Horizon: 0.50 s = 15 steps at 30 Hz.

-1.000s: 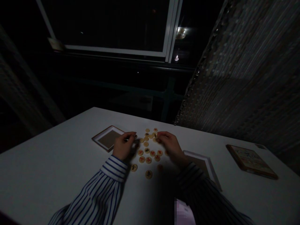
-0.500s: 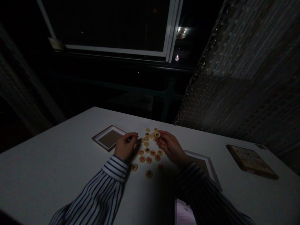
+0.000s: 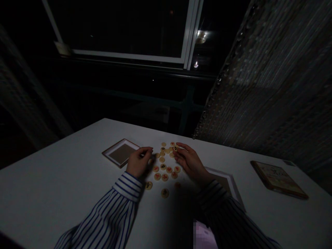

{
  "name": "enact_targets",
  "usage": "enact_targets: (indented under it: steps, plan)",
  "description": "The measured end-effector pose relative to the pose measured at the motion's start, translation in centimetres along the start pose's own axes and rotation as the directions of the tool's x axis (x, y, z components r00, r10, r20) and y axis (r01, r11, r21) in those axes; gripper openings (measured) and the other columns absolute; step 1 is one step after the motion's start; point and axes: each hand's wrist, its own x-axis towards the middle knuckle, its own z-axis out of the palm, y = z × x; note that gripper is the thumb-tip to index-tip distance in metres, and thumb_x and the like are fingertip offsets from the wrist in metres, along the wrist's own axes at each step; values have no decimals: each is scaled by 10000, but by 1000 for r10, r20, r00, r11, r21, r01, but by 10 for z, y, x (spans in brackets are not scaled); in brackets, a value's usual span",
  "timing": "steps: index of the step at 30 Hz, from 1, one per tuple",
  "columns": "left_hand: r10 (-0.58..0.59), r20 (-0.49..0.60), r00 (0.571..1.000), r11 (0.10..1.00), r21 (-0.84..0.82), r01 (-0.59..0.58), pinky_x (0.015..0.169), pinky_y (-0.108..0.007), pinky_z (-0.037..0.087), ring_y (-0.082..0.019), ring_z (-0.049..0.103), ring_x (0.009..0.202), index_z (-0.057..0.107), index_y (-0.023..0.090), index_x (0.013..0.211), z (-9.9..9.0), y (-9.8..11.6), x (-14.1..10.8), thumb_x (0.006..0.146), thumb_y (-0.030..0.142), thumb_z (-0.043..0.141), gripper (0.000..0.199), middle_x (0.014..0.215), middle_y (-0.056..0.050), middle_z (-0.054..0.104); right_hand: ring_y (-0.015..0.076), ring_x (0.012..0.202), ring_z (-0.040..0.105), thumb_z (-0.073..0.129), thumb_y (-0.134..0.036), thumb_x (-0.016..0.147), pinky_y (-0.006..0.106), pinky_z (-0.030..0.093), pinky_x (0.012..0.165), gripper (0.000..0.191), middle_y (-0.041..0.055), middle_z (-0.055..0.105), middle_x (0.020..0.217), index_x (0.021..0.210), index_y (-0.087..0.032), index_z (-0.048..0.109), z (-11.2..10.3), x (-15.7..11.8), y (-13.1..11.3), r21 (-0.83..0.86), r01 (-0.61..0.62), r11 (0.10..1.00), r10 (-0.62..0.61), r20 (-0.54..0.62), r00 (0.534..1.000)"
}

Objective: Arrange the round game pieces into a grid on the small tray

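Several round wooden pieces with red or black characters, such as a black-marked piece (image 3: 165, 193) and a red-marked piece (image 3: 164, 177), lie on the white table (image 3: 77, 166); a few show plain faces. My right hand (image 3: 190, 162) pinches a black-marked piece (image 3: 175, 148) between thumb and fingers at the far right of the group. On the group's left side my left hand (image 3: 138, 162) has its fingers curled together; whatever they may hold is hidden.
An open shallow box (image 3: 105, 154) lies left of my left hand. Another box part (image 3: 237, 188) is partly under my right forearm. A flat box with a picture (image 3: 280, 178) lies at the right. A bead curtain (image 3: 249, 90) hangs behind.
My right hand has shifted slightly right with the black-marked piece, which has turned a little in its fingers. My left hand has hardly moved.
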Motion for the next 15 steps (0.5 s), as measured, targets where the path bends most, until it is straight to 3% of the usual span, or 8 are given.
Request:
enact_targets:
  steps: [8, 15]
  plan:
    - [-14, -3, 1000, 1000, -5, 14, 682, -309, 488, -195, 630, 732, 677, 153, 861, 0, -2, 0, 706, 437, 526, 357, 775, -66, 695, 122, 758, 572, 678, -256, 598, 234, 455, 620, 362, 21, 613, 901, 946, -202, 596, 2, 0, 6, -250, 165, 954, -143, 104, 984]
    - [10, 14, 1000, 1000, 21, -10, 700, -308, 486, -190, 634, 737, 681, 164, 854, -1, -1, 0, 716, 414, 526, 325, 784, -58, 699, 122, 739, 584, 675, -225, 598, 247, 465, 630, 331, 21, 617, 905, 913, -194, 579, 3, 0, 4, -262, 189, 946, -167, 106, 980]
